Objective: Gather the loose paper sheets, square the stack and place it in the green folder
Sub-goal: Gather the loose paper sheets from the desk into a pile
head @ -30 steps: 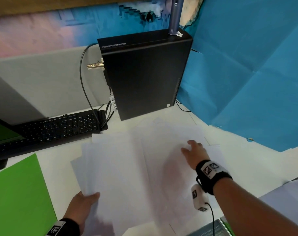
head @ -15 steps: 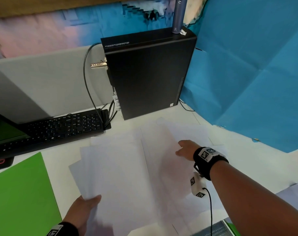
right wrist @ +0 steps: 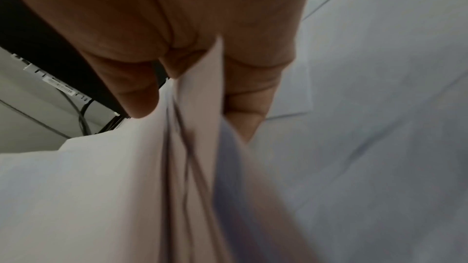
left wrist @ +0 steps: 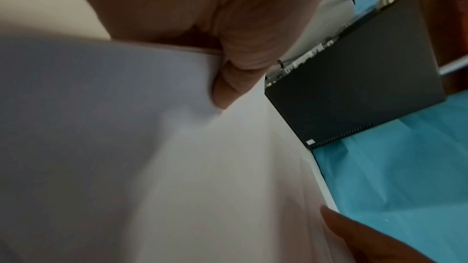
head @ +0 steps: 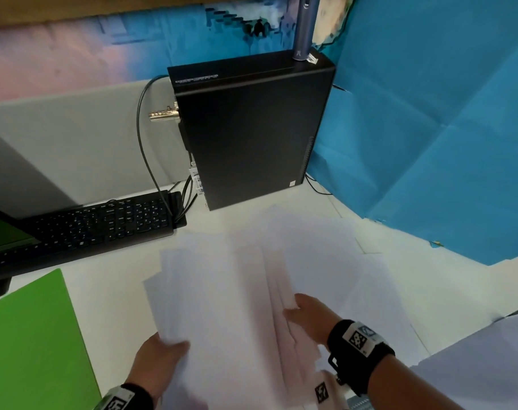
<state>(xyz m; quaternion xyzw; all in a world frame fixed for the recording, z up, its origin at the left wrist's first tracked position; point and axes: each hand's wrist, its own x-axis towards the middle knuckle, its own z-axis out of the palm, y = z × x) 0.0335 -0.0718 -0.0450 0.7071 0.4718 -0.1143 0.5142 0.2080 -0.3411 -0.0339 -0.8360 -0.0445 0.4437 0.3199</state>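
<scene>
The paper sheets [head: 222, 294] are held fanned and uneven above the white tabletop [head: 112, 279], gripped from both sides. The left hand [head: 157, 361] is clamped on the near left corner of the bundle, thumb on top; in the left wrist view the thumb [left wrist: 228, 85] is pressed onto the top sheet. The right hand [head: 309, 316] is closed on the right edges, w/ several sheet edges seen pinched between its fingers [right wrist: 136, 91] in the right wrist view. More sheets are left lying flat on the tabletop to the right. The green folder [head: 30, 344] is seen shut, flat at the near left, just beside the bundle. A black keyboard [head: 98, 223] & an upright black computer [head: 252, 131] are stood behind.
</scene>
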